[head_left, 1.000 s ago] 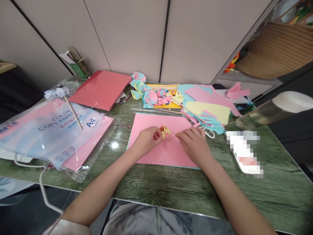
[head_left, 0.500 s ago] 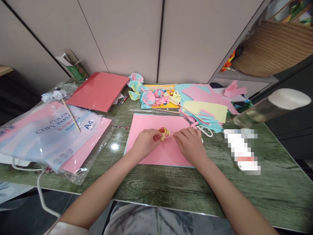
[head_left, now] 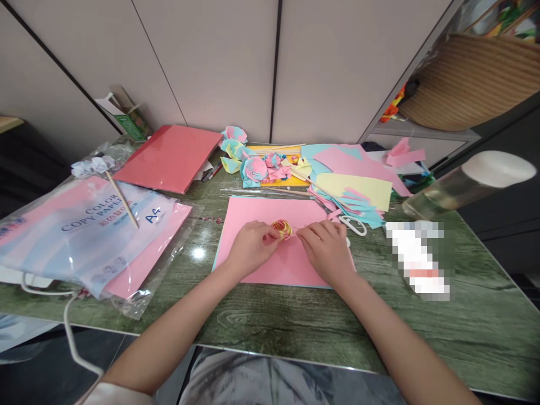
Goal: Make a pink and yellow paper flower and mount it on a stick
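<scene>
A small rolled paper flower (head_left: 281, 229), yellow with red, is pinched between the thumb and fingers of my left hand (head_left: 255, 246). Just right of it, my right hand (head_left: 325, 247) has its fingertips closed together. A thin pale strand seems to run from the flower to those fingertips, but what they grip is too small to make out. Both hands are over a stack of pink paper sheets (head_left: 253, 209), with a light blue edge showing beneath. White-handled scissors (head_left: 353, 225) lie just beyond my right hand, partly under paper strips (head_left: 358, 209).
Folded paper flowers (head_left: 255, 169) and thin sticks lie at the back. Cut coloured sheets (head_left: 371, 190) are right of them. A lidded bottle (head_left: 442, 188) stands at the right. A red folder (head_left: 171, 157) and a bagged copy-paper pack (head_left: 97, 225) occupy the left.
The flower has turned slightly, so its spiral top shows more. My right fingertips have come a little closer to it. Everything else lies as before.
</scene>
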The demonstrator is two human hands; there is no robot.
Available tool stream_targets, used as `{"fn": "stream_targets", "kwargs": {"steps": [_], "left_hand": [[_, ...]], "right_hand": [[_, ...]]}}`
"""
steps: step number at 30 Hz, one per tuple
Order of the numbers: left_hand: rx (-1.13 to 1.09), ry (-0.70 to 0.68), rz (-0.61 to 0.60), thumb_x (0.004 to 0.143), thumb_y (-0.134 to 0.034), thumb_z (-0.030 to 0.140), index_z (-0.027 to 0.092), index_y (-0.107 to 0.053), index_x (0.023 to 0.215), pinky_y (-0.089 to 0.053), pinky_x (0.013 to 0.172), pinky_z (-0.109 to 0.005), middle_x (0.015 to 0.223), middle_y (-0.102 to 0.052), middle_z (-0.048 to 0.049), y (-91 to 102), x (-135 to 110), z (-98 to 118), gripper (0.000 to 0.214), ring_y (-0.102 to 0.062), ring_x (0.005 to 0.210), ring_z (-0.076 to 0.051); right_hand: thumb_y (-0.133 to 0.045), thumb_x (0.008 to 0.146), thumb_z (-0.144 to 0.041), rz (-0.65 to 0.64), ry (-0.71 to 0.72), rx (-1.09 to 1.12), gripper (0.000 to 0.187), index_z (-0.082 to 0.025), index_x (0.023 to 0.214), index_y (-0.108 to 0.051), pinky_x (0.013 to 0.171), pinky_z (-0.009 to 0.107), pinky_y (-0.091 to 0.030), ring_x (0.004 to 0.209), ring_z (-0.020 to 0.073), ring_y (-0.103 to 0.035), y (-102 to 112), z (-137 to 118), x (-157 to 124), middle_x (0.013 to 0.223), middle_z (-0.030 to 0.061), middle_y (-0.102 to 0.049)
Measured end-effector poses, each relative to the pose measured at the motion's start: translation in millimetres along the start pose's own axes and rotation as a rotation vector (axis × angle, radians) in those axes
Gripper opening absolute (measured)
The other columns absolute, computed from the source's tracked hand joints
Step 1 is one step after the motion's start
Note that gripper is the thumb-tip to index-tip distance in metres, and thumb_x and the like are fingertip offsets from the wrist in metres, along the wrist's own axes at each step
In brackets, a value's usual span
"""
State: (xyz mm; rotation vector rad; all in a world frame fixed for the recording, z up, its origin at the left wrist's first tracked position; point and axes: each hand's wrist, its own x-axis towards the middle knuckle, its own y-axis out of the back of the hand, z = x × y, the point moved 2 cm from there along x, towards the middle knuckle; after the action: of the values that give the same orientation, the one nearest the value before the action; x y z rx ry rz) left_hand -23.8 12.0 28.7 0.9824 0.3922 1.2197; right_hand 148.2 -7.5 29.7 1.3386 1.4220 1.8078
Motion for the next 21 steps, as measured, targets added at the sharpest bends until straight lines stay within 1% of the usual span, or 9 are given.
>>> {"fn": "stream_targets", "kwargs": {"steps": [4,9,17,21], "left_hand": [[0.067,-0.014,-0.043,0.075,-0.054,0.026,0.021,-0.064,0.071,-0.038,0.064,-0.029,0.067,-0.062,0.0,-1.2,-0.4,0.6,0.012,-0.051,0.064,-0.014],[0.097,-0.012,-0.039,0.073,-0.055,0.023,0.02,-0.062,0.069,-0.037,0.064,-0.028,0.065,-0.061,0.0004,-2.3,0.1,-1.6,0.008,-0.051,0.063,-0.014],[0.154,-0.041,-0.038,0.076,-0.054,0.026,0.022,-0.065,0.076,-0.038,0.07,-0.03,0.071,-0.064,-0.001,-1.0,-1.4,-3.3,0.011,-0.053,0.07,-0.015],[0.203,-0.056,-0.054,0.078,-0.051,0.025,0.02,-0.064,0.078,-0.038,0.072,-0.032,0.075,-0.064,-0.0027,1.7,-2.8,-0.4,0.014,-0.053,0.075,-0.017]], "right_hand": [[-0.046,0.082,-0.013,0.019,0.008,0.002,0.016,-0.022,0.088,-0.058,0.076,0.035,-0.021,0.083,0.019,-0.043,-1.1,-1.4,-0.1,0.084,0.0043,-0.06],[-0.046,0.082,-0.014,0.028,0.003,0.015,0.015,-0.022,0.087,-0.058,0.076,0.035,-0.022,0.083,0.0185,-0.044,-3.0,-2.2,-1.0,0.085,0.0035,-0.061],[-0.046,0.083,-0.014,0.03,0.014,0.014,0.016,-0.022,0.088,-0.058,0.076,0.035,-0.022,0.083,0.018,-0.044,-1.7,-2.0,-2.0,0.085,0.0032,-0.061],[-0.044,0.084,-0.015,0.066,0.042,0.009,0.016,-0.022,0.088,-0.058,0.076,0.035,-0.022,0.082,0.0177,-0.045,-2.9,-3.0,-2.4,0.085,0.0034,-0.062]]}}
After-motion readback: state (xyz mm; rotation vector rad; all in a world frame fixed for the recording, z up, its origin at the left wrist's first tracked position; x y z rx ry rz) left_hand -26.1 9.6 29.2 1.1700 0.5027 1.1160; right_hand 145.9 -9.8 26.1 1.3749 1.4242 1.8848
